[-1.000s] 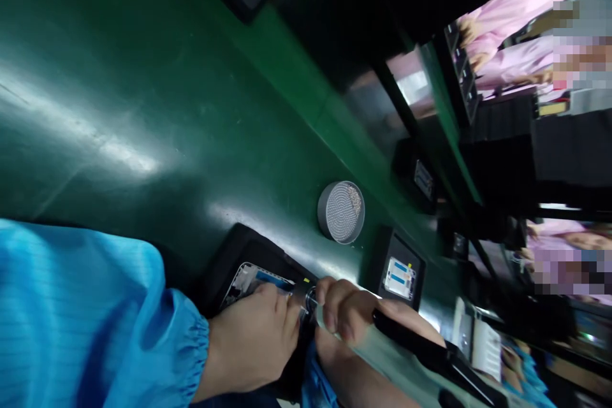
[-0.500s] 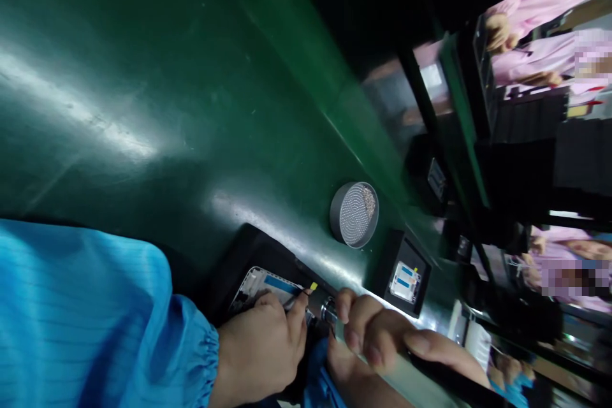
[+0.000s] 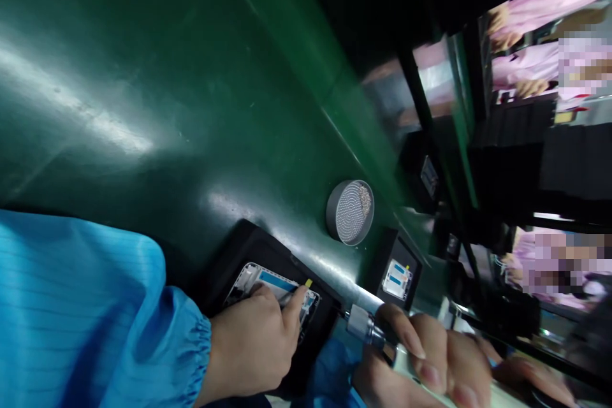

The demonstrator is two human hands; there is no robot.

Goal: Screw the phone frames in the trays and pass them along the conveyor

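Observation:
My left hand (image 3: 253,344), in a blue sleeve (image 3: 86,306), rests its fingers on a white phone frame (image 3: 272,284) with a blue strip and a yellow tab (image 3: 308,283). The frame lies in a black holder (image 3: 253,242). My right hand (image 3: 430,357) grips a pale electric screwdriver with a silver collar (image 3: 363,325). Its tip points toward the holder's edge, apart from the phone frame. My left hand hides part of the frame.
A round grey screw dish (image 3: 350,212) holding small screws stands on the green bench mat (image 3: 143,108). Beyond it sits a second black holder with a phone frame (image 3: 396,279). Co-workers in pink smocks (image 3: 526,57) work at the far side.
My right hand has moved away from the phone frame, drawing the screwdriver off it. My left hand stays on the frame.

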